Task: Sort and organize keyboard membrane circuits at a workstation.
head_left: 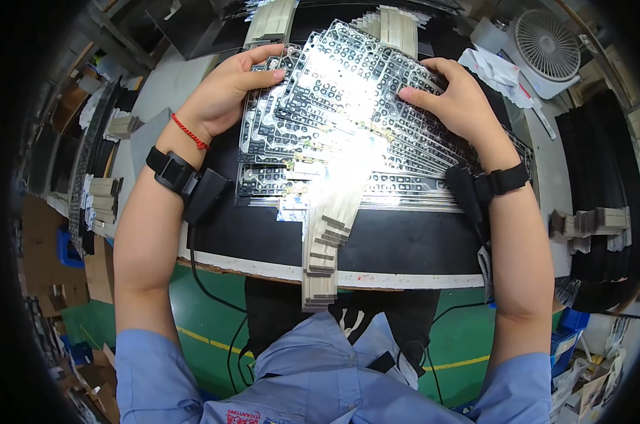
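A fanned stack of clear keyboard membrane sheets point(426, 138), printed with black and silver key patterns, lies over the black mat. Glare washes out its middle. Pale flat ribbon tails point(332, 222) with dark tips run from the stack past the table's front edge. My left hand point(228, 88) pinches the upper sheets at their left edge, thumb on top. On the right edge, my right hand point(465, 99) grips them with its thumb over the face; its other fingers are partly hidden behind. Both wrists wear black straps with small black devices.
More ribbon tails point(270, 25) lie at the table's far side. A white fan point(548, 44) stands at the far right, near a white paper point(491, 71). Dark stacked sheets with pale tails point(592, 222) flank the right side. Black cables point(210, 291) hang from the wrist devices.
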Demonstrator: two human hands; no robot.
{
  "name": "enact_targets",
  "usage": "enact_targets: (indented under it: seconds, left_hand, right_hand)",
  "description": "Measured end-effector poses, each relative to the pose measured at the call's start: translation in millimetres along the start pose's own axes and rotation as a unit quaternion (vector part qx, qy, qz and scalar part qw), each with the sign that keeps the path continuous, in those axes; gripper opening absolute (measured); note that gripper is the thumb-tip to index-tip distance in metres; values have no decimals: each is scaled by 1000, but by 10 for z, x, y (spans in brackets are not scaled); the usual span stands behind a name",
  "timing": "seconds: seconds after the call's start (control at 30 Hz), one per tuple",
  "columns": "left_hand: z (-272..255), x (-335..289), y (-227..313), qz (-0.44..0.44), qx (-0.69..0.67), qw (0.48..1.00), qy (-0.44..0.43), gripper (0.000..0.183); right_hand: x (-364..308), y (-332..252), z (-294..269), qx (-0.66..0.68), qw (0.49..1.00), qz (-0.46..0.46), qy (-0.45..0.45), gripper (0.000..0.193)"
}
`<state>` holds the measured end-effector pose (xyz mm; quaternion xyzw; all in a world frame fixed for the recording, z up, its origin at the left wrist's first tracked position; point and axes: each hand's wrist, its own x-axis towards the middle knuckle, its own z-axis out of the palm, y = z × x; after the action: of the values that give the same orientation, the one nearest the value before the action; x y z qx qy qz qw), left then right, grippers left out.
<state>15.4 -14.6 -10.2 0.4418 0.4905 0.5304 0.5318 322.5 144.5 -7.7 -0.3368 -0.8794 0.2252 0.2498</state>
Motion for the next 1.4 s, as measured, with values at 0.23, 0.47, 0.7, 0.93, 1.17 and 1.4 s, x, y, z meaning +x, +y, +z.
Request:
enact_targets:
  seconds: [0.23,0.47,0.7,0.93,1.17,1.4]
  left_hand:
    - [-18,-8,-1,-1,7,1000,13,49]
    - [34,-35,43,10,-16,1000,12,51]
    - [-11,-22,47,18,-20,1000,-13,57]
    - [18,-29,89,20,29,999,-29,60]
    - [32,1,30,-22,25,999,30,52]
    - [8,-41,85,19,12,1000,-3,55]
  right_hand:
    - [-9,-15,17,28,1000,6,8,65]
    - [-1,-37,-4,45,998,26,-23,69]
    - [8,-140,162,47,998,-2,-38,81]
    - [13,-94,117,28,999,-7,-25,80]
    - [23,-37,67,26,998,25,-46,77]
    - [11,-62,15,37,998,18,-48,76]
